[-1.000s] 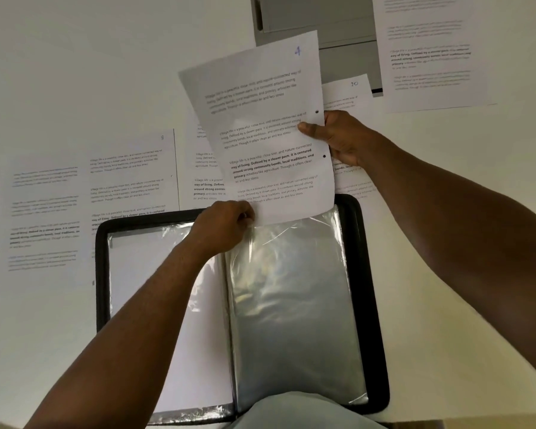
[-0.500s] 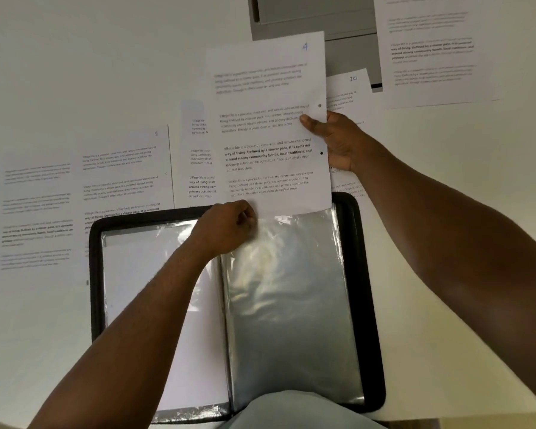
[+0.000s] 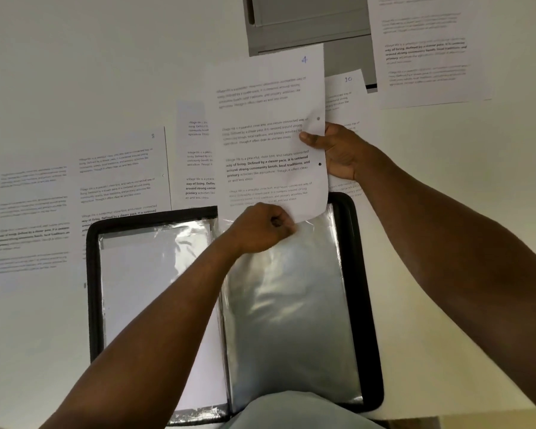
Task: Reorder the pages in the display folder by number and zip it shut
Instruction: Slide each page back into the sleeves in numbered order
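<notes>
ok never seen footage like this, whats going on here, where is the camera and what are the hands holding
There is no machine here. A person wears a wide-angle camera on the head, so you look forward and down along both bare arms.

On the pale table lies an open black display folder with shiny clear sleeves. Loose printed pages are spread beyond it, one marked 5 and one marked 10.

The right hand grips the right edge of the page marked 4. The left hand pinches at the top edge of the right-hand sleeve, where that page's bottom edge meets it. It looks as if the page is being fed into the sleeve, though I cannot see whether it is inside.
</notes>
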Motion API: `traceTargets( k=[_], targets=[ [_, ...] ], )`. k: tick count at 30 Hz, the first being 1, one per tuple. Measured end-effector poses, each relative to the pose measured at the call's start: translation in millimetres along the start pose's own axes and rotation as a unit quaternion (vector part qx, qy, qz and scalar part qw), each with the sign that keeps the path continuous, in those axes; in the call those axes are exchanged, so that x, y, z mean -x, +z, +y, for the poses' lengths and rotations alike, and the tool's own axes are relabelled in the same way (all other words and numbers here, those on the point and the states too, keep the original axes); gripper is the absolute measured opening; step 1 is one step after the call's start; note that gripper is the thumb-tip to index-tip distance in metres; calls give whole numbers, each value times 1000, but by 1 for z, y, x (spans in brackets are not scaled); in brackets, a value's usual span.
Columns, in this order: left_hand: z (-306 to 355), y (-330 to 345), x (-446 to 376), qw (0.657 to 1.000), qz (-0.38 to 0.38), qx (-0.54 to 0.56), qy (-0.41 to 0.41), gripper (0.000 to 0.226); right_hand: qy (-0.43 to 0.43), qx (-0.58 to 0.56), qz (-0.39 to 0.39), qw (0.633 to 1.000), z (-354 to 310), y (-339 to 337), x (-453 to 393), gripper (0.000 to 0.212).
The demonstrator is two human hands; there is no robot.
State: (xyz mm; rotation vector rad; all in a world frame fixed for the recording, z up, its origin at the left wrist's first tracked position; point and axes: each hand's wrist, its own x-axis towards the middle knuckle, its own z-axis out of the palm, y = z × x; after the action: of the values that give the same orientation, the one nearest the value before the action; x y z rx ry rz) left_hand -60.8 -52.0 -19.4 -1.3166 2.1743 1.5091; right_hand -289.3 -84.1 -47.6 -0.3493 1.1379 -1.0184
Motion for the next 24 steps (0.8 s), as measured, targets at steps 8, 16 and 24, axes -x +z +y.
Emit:
traceTargets(
  k=[8,16,24],
  targets=[
    [32,21,-11,994,13,104,8,7,10,1,-33,999,-5,-3,-1,42],
    [43,27,-20,989,8,144,-29,8,28,-24,-2,999,-3,-1,-5,51],
    [45,31,-31,991,73,106,-39,11,68,27,-19,997,-4,-7,-1,38]
  ],
)
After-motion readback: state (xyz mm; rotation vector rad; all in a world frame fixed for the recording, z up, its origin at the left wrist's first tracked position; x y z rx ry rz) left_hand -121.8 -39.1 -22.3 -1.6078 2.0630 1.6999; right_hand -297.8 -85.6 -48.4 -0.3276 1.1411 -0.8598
